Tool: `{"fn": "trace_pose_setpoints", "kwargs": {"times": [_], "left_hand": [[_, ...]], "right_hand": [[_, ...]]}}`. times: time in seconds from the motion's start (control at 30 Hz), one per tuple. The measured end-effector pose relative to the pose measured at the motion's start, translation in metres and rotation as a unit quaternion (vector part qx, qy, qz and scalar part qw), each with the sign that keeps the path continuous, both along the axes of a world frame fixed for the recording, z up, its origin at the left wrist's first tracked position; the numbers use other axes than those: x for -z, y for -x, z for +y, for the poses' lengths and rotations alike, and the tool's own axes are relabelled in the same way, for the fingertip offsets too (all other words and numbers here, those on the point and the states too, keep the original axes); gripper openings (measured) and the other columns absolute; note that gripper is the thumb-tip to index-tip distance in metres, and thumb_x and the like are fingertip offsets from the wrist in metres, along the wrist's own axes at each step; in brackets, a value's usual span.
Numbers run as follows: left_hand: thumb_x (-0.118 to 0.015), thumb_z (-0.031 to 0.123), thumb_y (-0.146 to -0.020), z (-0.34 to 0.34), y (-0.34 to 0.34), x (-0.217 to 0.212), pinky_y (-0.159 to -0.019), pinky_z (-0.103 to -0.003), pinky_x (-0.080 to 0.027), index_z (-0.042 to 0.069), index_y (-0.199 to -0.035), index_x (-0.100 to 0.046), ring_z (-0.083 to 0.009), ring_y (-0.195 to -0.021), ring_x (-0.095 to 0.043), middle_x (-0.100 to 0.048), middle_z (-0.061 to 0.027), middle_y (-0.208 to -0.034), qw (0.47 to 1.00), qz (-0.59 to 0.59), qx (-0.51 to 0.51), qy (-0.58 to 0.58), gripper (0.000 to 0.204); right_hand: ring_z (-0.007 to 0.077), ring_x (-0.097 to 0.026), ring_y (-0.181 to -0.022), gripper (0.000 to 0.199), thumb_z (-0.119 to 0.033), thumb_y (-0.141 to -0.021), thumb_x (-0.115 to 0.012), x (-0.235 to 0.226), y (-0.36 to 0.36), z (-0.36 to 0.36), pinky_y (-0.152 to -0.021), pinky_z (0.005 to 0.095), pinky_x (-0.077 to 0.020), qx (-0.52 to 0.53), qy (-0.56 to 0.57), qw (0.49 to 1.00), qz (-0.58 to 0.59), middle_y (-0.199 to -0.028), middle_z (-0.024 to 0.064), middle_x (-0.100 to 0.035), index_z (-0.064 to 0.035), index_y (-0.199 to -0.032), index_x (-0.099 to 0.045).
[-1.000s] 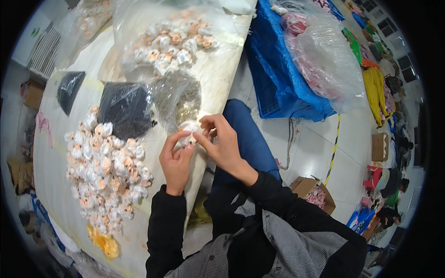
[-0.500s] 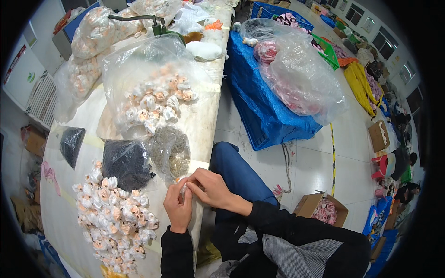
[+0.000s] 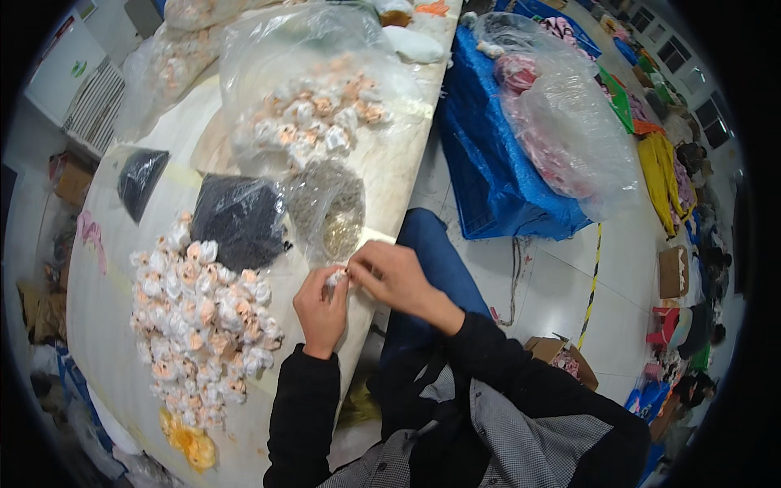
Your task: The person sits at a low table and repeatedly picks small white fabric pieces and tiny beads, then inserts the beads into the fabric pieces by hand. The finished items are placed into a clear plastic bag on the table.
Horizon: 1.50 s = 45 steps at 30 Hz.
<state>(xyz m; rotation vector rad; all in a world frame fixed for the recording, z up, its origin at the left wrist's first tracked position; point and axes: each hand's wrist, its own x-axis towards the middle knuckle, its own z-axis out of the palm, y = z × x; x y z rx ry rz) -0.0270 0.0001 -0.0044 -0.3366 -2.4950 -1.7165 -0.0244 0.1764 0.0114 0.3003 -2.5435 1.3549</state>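
My left hand (image 3: 321,313) and right hand (image 3: 393,276) meet at the table's near edge, both pinching one small white fabric flower (image 3: 337,277) between the fingertips. Left of them lies a heap of white and peach fabric flowers (image 3: 195,313). Just beyond my hands sit a clear plastic bag of small brownish beads (image 3: 329,213) and a black plastic bag (image 3: 237,221).

Left hand (image 3: 321,307) and right hand (image 3: 396,279) meeting, fingers apparently pinched together
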Motion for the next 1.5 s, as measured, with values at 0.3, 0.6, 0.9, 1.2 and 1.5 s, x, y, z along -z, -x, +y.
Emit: {"fn": "trace_pose_setpoints", "kwargs": {"times": [0.3,0.6,0.9,1.2,1.5], "left_hand": [[-0.072,0.003,-0.094,-0.006,0.004,0.022,-0.052,-0.027,-0.030,-0.002,-0.107,-0.072,-0.0046,-0.057,-0.037,-0.066,-0.0032,-0.086,0.993,-0.035,-0.040,-0.107,0.014],[-0.072,0.003,-0.096,-0.005,0.004,0.015,-0.052,-0.024,-0.030,-0.001,-0.109,-0.072,-0.0024,-0.058,-0.038,-0.065,-0.0005,-0.086,0.994,-0.054,-0.050,-0.077,0.014],[-0.074,0.003,-0.096,-0.005,0.002,0.010,-0.051,-0.021,-0.025,0.000,-0.112,-0.073,0.0022,-0.058,-0.035,-0.059,0.0077,-0.079,0.992,-0.054,-0.065,-0.096,0.017],[-0.071,-0.006,-0.093,-0.003,0.003,0.012,-0.054,-0.022,-0.030,-0.001,-0.110,-0.072,-0.0003,-0.062,-0.039,-0.066,0.0012,-0.092,0.993,-0.036,-0.054,-0.100,0.018],[-0.069,-0.007,-0.093,-0.003,0.002,0.010,-0.055,-0.022,-0.032,-0.001,-0.110,-0.071,-0.0005,-0.062,-0.039,-0.067,0.0001,-0.095,0.994,-0.025,-0.042,-0.101,0.018]], "right_hand": [[0.0308,-0.064,-0.093,0.013,-0.019,-0.089,-0.074,0.019,0.076,-0.011,-0.078,0.0437,-0.0504,0.053,-0.171,0.979,0.094,-0.091,0.0084,-0.066,-0.0093,-0.096,-0.070],[0.0299,-0.063,-0.093,0.011,-0.018,-0.090,-0.073,0.034,0.088,-0.016,-0.081,0.0426,-0.0482,0.041,-0.185,0.977,0.093,-0.093,0.0085,-0.066,-0.0093,-0.094,-0.068],[0.0256,-0.065,-0.081,0.009,-0.011,-0.095,-0.070,0.013,0.069,-0.010,-0.073,0.0365,-0.0519,0.002,0.072,0.997,0.026,-0.090,0.0096,-0.066,-0.0036,-0.099,-0.066],[0.0071,-0.062,-0.081,0.015,-0.013,-0.103,-0.070,0.011,0.021,-0.008,-0.072,0.0243,-0.0509,-0.108,0.382,0.882,-0.254,-0.092,0.0020,-0.069,0.0003,-0.110,-0.068],[0.0107,-0.065,-0.077,0.015,-0.011,-0.100,-0.072,0.010,0.017,-0.013,-0.071,0.0269,-0.0523,-0.075,0.232,0.953,-0.181,-0.091,0.0058,-0.069,-0.0005,-0.109,-0.068]]}}
